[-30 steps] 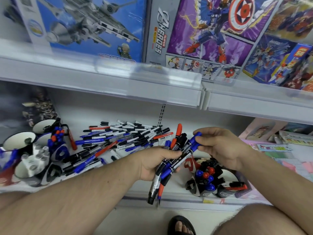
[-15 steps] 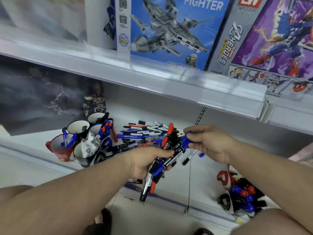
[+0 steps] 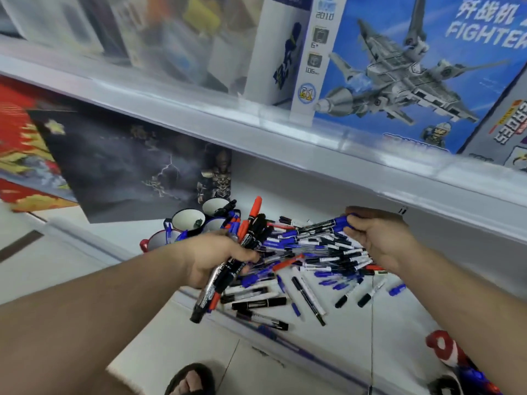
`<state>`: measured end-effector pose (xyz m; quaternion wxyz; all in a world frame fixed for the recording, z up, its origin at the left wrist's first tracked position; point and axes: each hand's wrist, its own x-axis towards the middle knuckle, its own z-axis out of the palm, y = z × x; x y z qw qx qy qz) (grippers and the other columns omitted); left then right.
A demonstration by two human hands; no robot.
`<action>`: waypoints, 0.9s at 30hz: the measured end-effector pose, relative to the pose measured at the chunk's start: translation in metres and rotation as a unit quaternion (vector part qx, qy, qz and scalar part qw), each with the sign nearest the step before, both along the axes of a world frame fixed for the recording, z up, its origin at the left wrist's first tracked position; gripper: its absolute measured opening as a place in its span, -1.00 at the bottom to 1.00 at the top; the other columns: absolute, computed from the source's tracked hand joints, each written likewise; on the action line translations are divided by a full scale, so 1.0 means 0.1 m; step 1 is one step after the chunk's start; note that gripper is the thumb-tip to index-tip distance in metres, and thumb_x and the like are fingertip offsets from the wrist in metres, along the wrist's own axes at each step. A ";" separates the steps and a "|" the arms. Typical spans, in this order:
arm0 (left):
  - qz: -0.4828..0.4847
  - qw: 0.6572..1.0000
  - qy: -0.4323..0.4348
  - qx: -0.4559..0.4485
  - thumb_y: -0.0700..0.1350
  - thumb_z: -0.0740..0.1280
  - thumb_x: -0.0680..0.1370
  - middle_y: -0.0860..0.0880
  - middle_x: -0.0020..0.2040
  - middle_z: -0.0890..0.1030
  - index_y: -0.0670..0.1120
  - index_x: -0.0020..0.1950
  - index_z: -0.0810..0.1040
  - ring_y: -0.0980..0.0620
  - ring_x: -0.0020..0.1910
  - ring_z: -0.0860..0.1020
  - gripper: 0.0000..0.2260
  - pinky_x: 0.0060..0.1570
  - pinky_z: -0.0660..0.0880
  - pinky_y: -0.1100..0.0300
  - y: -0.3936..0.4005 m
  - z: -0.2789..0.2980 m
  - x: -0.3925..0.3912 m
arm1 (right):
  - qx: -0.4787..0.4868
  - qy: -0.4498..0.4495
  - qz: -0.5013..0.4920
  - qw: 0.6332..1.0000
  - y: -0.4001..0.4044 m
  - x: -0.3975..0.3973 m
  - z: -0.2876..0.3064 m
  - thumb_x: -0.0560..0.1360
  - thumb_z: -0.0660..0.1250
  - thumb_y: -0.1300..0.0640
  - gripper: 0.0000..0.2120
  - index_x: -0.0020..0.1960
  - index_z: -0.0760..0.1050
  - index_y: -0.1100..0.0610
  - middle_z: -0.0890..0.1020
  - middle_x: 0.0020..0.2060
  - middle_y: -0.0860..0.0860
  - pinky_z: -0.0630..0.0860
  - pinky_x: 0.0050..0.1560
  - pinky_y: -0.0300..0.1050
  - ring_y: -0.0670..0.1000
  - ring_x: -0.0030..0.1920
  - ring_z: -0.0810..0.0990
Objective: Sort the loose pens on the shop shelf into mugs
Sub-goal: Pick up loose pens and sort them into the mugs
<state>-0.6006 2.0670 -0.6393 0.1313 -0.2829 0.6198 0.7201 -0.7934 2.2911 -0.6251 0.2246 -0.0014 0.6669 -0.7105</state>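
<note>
Left hand (image 3: 211, 259) grips a bundle of markers (image 3: 228, 269), black, red and blue, fanned up past the knuckles and down below the palm. Right hand (image 3: 379, 240) pinches one blue marker (image 3: 319, 228) by its cap end; the marker now lies clear of the bundle. Half a second ago its tip was still in among the left hand's markers, so it has been drawn out to the right. View has also swung left: the right-side mug (image 3: 445, 349) with sorted pens is now at the bottom right corner, mostly hidden by the forearm.

Loose pens (image 3: 322, 252) lie heaped on the shelf (image 3: 413, 303) between and behind the hands, with strays near the front edge. Cluster of mugs (image 3: 188, 220) sits at back left, some holding blue pens, partly hidden by the left hand.

Judgement: colour-sorting step, blue one singled out, likely headed for a mug. Task far from done, big pile left.
</note>
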 end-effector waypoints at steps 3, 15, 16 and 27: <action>0.049 0.998 0.018 -0.035 -0.29 0.39 0.50 -0.17 -0.28 0.60 -0.22 -0.12 0.63 -0.05 -0.36 0.55 -0.97 -0.34 0.47 0.17 -0.26 0.09 0.03 | 0.027 0.067 -0.017 0.997 -0.32 0.08 -0.13 0.52 0.34 0.42 -0.82 0.09 0.60 0.28 0.62 -0.15 0.08 0.60 -0.25 -0.35 0.03 -0.21 0.61; 0.146 0.986 0.038 -0.074 -0.34 0.40 0.49 -0.20 -0.28 0.62 -0.30 0.07 0.60 -0.06 -0.34 0.52 -0.84 -0.29 0.45 0.15 -0.87 -0.30 0.20 | 0.154 0.214 0.039 0.964 -1.81 0.12 -0.66 0.58 0.30 0.30 -0.72 0.27 0.59 0.18 0.67 0.06 0.04 0.60 -0.13 -0.24 -0.01 -0.15 0.70; 0.148 0.986 0.040 -0.069 -0.32 0.43 0.47 -0.29 -0.22 0.61 -0.32 0.06 0.61 -0.09 -0.31 0.52 -0.81 -0.25 0.45 0.13 -0.90 -0.31 0.23 | 0.170 0.234 0.053 0.956 -1.93 0.12 -0.72 0.58 0.31 0.31 -0.72 0.27 0.59 0.18 0.67 0.09 0.05 0.62 -0.04 -0.14 0.05 -0.09 0.70; 0.143 0.979 0.136 0.046 -0.29 0.41 0.34 -0.09 -0.16 0.66 -0.08 -0.23 0.71 0.01 -0.31 0.57 -0.86 -0.10 0.49 0.13 -0.98 -0.36 0.17 | 0.442 0.505 0.265 0.692 -2.61 0.26 -1.28 0.43 0.22 0.38 -0.73 -0.29 0.39 0.04 0.53 -0.26 0.03 0.24 -0.18 -0.09 0.17 -0.15 0.55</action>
